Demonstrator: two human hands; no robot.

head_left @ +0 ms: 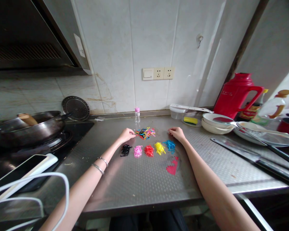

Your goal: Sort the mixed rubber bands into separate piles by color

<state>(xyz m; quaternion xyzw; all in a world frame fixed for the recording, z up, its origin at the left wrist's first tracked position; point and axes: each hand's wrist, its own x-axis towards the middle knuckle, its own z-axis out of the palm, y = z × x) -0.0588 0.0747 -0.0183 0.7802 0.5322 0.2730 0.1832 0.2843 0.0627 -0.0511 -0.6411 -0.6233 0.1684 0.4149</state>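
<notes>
A mixed pile of small coloured elastic bands (145, 132) lies on the metal counter. At its left edge is my left hand (127, 135), fingers drawn together; anything between them is too small to make out. My right hand (177, 132) rests on the counter to the right of the pile, apart from it, with fingers curled in. In front, sorted bands form a row: black bands (126, 149), pink bands (138, 151), red bands (149, 150), yellow bands (160, 148) and blue bands (170, 146). A small clear bottle with a pink top (137, 115) stands behind the mixed pile.
A torn red scrap (172, 166) lies near my right forearm. To the right are bowls (216, 124), a knife (238, 150), a yellow sponge (190, 120) and a red thermos (234, 96). At left, a pan (33, 128) sits on the stove; a white cable (66, 189) crosses the foreground.
</notes>
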